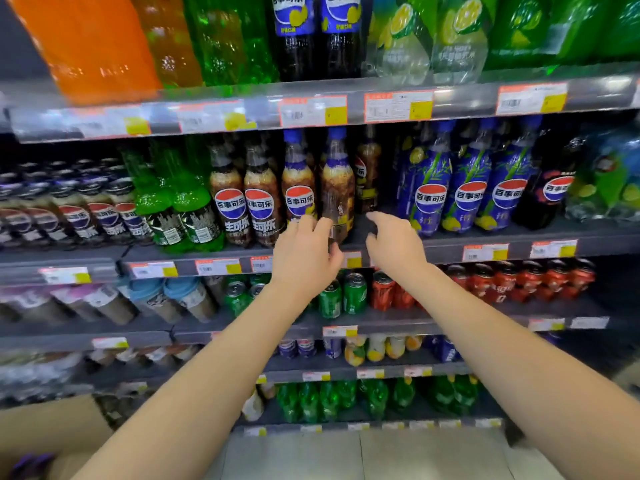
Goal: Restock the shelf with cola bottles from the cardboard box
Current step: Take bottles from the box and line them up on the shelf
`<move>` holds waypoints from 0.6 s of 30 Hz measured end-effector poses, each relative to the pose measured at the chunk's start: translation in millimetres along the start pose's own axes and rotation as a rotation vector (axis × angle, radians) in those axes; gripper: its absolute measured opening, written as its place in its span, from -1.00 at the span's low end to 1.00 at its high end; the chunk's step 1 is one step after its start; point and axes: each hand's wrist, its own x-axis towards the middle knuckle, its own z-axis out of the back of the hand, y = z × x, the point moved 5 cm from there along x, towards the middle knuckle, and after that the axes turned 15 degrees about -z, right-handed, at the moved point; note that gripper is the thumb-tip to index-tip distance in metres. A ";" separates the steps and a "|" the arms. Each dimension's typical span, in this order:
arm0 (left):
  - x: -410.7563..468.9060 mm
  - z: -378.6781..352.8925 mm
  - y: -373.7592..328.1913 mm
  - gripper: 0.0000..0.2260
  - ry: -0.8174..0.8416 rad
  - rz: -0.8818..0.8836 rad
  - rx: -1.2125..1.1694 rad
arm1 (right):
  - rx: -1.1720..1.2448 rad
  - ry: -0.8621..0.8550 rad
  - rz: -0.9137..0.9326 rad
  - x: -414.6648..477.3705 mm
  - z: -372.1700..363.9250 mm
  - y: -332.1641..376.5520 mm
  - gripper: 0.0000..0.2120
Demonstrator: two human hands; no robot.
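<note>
A cola bottle (337, 188) with a blue cap stands on the middle shelf (450, 242), its label turned away. It is in a row with other cola bottles (263, 202) to its left. My left hand (304, 254) is at its base, thumb across the front and fingers curled round its left side. My right hand (394, 244) hovers just right of it, fingers loosely bent and holding nothing, over a gap in the row. Behind the gap stands another cola bottle (367, 174). A corner of the cardboard box (52, 427) shows at the lower left.
Blue lemon cola bottles (467, 195) fill the shelf right of the gap, and green soda bottles (180, 202) stand to the left. Large bottles line the shelf above (311, 109). Cans (346, 296) sit on the shelf below. Pale floor tiles (381, 455) lie underneath.
</note>
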 end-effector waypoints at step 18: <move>-267.9 93.2 59.5 -0.56 0.457 0.438 0.242 | -0.153 0.503 0.452 -217.2 -109.5 120.5 -0.47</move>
